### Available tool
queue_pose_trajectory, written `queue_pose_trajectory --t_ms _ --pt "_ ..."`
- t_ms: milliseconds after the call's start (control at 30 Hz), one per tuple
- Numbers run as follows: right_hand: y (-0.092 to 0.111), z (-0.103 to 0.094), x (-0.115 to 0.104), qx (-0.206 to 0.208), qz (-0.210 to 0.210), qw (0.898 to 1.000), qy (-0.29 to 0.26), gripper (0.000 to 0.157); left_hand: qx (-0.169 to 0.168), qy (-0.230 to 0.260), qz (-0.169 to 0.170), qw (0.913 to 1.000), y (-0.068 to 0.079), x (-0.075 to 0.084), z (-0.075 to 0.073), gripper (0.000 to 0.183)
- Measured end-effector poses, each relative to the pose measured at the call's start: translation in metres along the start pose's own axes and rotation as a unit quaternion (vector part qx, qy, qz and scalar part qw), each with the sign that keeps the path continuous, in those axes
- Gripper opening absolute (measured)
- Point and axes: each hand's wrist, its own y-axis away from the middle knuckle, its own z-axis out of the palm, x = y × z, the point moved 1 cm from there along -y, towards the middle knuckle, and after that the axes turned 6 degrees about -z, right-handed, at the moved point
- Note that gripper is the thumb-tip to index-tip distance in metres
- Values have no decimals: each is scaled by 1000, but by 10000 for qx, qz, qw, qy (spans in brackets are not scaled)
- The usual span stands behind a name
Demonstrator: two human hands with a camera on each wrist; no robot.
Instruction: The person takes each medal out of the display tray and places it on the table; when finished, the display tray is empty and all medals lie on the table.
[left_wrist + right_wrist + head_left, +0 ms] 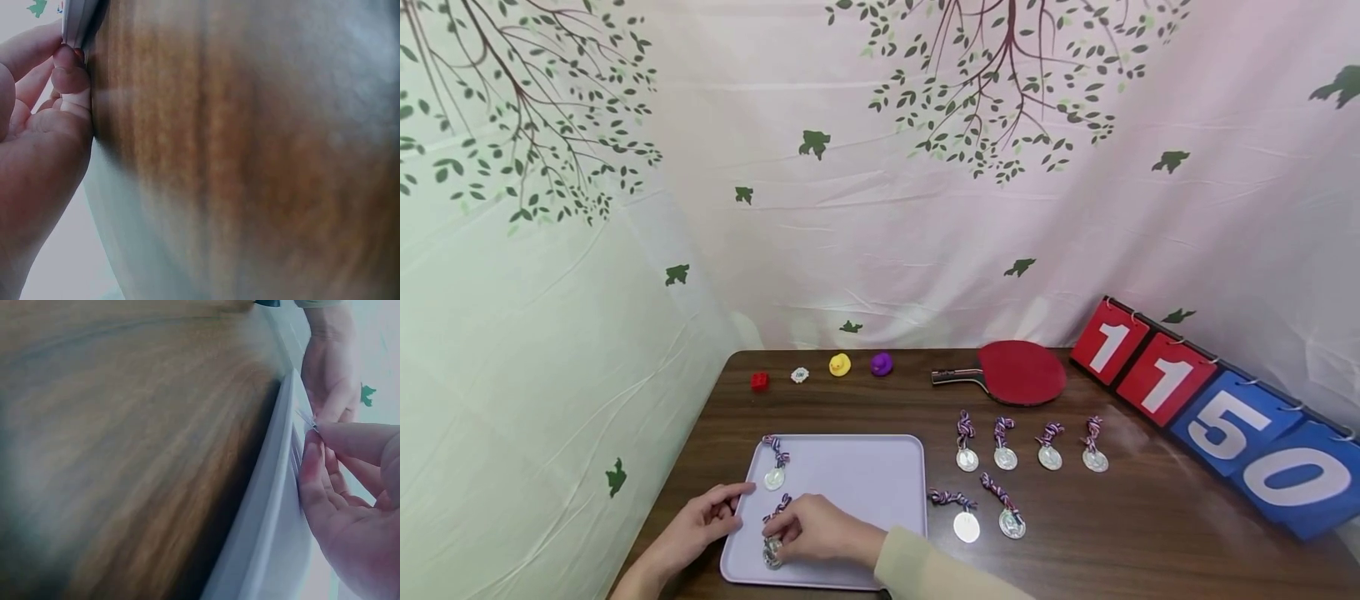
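On the lilac tray (850, 467), my right hand (823, 529) pinches the rim of a silver medal (772, 553) between thumb and fingertip, low over the tray's near left part. The medal's bunched striped ribbon (777, 507) lies just beyond the fingers. From the right wrist view, the thin edge of the medal (306, 419) shows at the fingertips. My left hand (703, 522) holds the tray's left rim, its fingers curled at the edge in the left wrist view. Above it on the tray lies another medal (774, 478) with its knotted ribbon.
Several medals with bunched ribbons, including one medal (967, 527), lie right of the tray. Along the back are a red block (760, 382), a "100" token (800, 376), a yellow duck (840, 365), a purple duck (882, 364) and a paddle (1022, 373). A flip scoreboard (1217, 421) stands right.
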Motion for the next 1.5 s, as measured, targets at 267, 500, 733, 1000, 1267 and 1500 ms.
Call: queue_pose_trajectory --t_ms 267,500,733,1000,1267,1500 --pt "24 -25 4 218 -320 9965 -742 33 49 -40 64 10000 -1 3 1 42" --pt "61 -59 -4 532 -660 9903 -1099 33 60 64 14 10000 0 0 2 42" --pt "110 -102 2 790 -914 9884 -917 36 51 125 81 9999 -1 -1 3 42" --pt "184 -159 20 1492 -1148 9821 -109 35 74 143 -18 9999 -1 -3 1 43" --pt "262 -202 41 1884 -40 9809 487 36 84 101 28 9999 -1 -1 1 43" --pt "304 -210 64 1571 1012 9801 665 36 128 98 51 9999 -1 0 2 43"
